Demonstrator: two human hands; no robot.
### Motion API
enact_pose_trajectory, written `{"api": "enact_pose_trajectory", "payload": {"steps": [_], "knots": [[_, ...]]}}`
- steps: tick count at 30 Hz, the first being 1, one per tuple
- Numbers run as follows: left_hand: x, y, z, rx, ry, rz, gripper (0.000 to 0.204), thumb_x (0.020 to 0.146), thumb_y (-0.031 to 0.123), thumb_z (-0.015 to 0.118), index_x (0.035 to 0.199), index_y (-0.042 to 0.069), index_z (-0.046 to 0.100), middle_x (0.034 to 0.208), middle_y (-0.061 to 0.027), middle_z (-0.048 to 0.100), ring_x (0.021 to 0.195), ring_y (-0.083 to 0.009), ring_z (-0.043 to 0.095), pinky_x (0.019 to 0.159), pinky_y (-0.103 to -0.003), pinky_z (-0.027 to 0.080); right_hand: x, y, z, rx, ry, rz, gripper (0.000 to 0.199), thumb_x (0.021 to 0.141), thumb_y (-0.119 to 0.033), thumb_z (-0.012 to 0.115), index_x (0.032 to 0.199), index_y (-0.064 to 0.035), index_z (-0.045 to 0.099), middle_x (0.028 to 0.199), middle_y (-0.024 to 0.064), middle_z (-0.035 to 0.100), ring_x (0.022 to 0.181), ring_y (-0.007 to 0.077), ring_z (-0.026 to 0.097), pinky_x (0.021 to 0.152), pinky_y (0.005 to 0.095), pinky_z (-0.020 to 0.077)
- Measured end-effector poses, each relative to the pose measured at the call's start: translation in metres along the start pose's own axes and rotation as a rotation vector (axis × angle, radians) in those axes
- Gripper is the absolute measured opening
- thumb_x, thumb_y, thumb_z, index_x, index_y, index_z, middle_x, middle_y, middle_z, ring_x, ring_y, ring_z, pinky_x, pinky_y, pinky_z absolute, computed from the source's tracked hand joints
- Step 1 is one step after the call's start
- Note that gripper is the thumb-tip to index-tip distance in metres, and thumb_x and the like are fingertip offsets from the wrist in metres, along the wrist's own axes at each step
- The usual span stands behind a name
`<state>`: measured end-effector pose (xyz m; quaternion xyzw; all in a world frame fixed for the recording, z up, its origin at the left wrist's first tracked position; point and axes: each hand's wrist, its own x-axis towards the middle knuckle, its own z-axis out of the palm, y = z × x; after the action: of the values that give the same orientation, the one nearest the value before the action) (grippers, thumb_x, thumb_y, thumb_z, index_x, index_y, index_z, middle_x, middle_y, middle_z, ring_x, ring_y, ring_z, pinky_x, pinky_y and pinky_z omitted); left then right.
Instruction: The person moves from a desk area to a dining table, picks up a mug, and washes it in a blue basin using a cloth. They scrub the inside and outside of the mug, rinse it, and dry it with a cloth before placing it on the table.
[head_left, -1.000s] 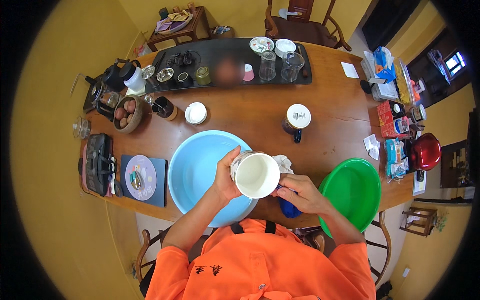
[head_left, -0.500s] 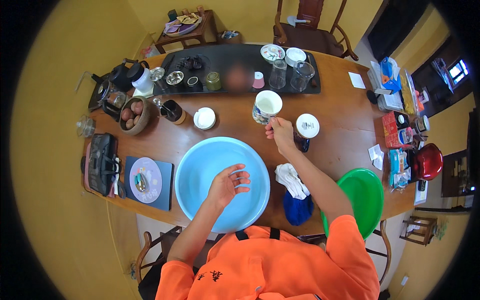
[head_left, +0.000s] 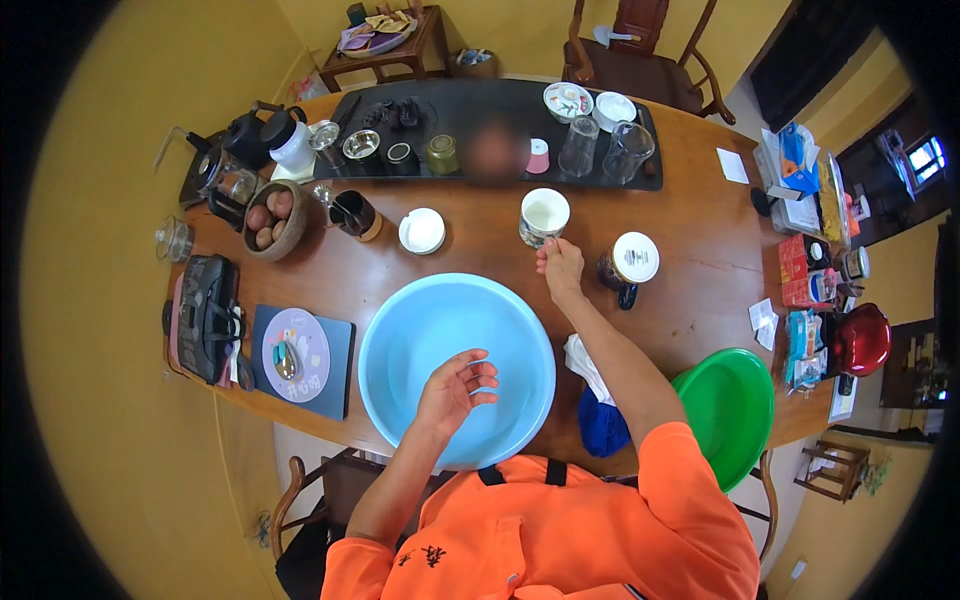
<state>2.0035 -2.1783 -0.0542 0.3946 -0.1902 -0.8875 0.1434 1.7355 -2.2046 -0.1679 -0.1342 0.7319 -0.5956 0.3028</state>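
My right hand (head_left: 562, 268) is closed at the near side of a white patterned mug (head_left: 545, 212), with its fingers where the handle would be; the handle itself is hidden. The mug is upright, its white inside facing up, on or just above the wooden table. Over the light blue basin (head_left: 400, 330) hovers my left hand (head_left: 455, 390), fingers loosely curved and apart, holding nothing. Right of the mug stands a dark mug with a white lid (head_left: 636, 257). A white cloth (head_left: 583, 365) and a blue cloth (head_left: 603, 428) lie beneath my right forearm.
A green basin (head_left: 730, 420) is at the near right edge. A black tray (head_left: 460, 100) carrying glasses, cups and bowls spans the back. A wooden bowl of round objects (head_left: 272, 222), a dark cup (head_left: 352, 215) and a small white dish (head_left: 422, 231) sit left of the mug.
The patterned mug has come down toward the table in my right hand and looks more level. My left hand stays over the basin. The whole view has shifted slightly.
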Motion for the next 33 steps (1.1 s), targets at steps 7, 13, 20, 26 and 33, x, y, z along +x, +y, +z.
{"api": "enact_pose_trajectory", "payload": {"steps": [7,13,20,26,33], "knots": [[0.006,-0.007,-0.004,0.05,-0.016,-0.003,0.03,0.09,0.028,0.052,0.108,0.003,0.055,0.09,-0.0102,0.062,0.082,-0.0209,0.062,0.069,-0.036,0.054,-0.002,0.005,-0.003,-0.14,-0.066,-0.068,0.023,0.093,-0.018,0.053,0.092,0.0029,0.061,0.078,0.008,0.063,0.06,0.0119,0.06,0.051,0.0261,0.0516],[0.002,-0.008,0.001,0.137,0.048,-0.002,0.032,0.088,0.027,0.053,0.108,0.003,0.055,0.089,-0.0102,0.062,0.08,-0.0202,0.061,0.07,-0.036,0.052,-0.033,-0.008,-0.064,-0.222,-0.014,-0.37,0.026,0.086,-0.014,0.061,0.106,0.0015,0.058,0.099,0.0172,0.062,0.078,0.023,0.064,0.07,0.0316,0.0504],[-0.013,-0.029,-0.011,0.281,0.111,0.034,0.029,0.087,0.022,0.053,0.107,0.001,0.055,0.089,-0.01,0.061,0.08,-0.02,0.061,0.066,-0.034,0.053,-0.158,-0.032,-0.167,-0.469,-0.09,-0.423,0.027,0.082,-0.01,0.064,0.107,-0.0014,0.057,0.093,0.0139,0.062,0.08,0.0265,0.063,0.07,0.0336,0.05],[-0.017,-0.038,0.023,0.502,0.136,0.099,0.023,0.088,0.019,0.052,0.101,0.0,0.057,0.083,-0.0104,0.06,0.075,-0.0205,0.06,0.06,-0.035,0.053,-0.189,0.003,-0.173,-0.891,-0.077,-0.508,0.058,0.075,-0.028,0.071,0.123,-0.0073,0.048,0.114,0.0149,0.054,0.102,0.0332,0.053,0.085,0.0458,0.0405],[-0.032,-0.051,0.034,0.636,0.049,0.143,0.021,0.09,0.018,0.052,0.099,0.0,0.059,0.083,-0.0099,0.061,0.074,-0.0197,0.06,0.058,-0.035,0.054,-0.176,0.036,-0.152,-0.942,0.01,-0.539,0.039,0.074,-0.012,0.064,0.111,-0.0053,0.053,0.103,0.0199,0.057,0.091,0.0354,0.058,0.078,0.0485,0.0393]]}}
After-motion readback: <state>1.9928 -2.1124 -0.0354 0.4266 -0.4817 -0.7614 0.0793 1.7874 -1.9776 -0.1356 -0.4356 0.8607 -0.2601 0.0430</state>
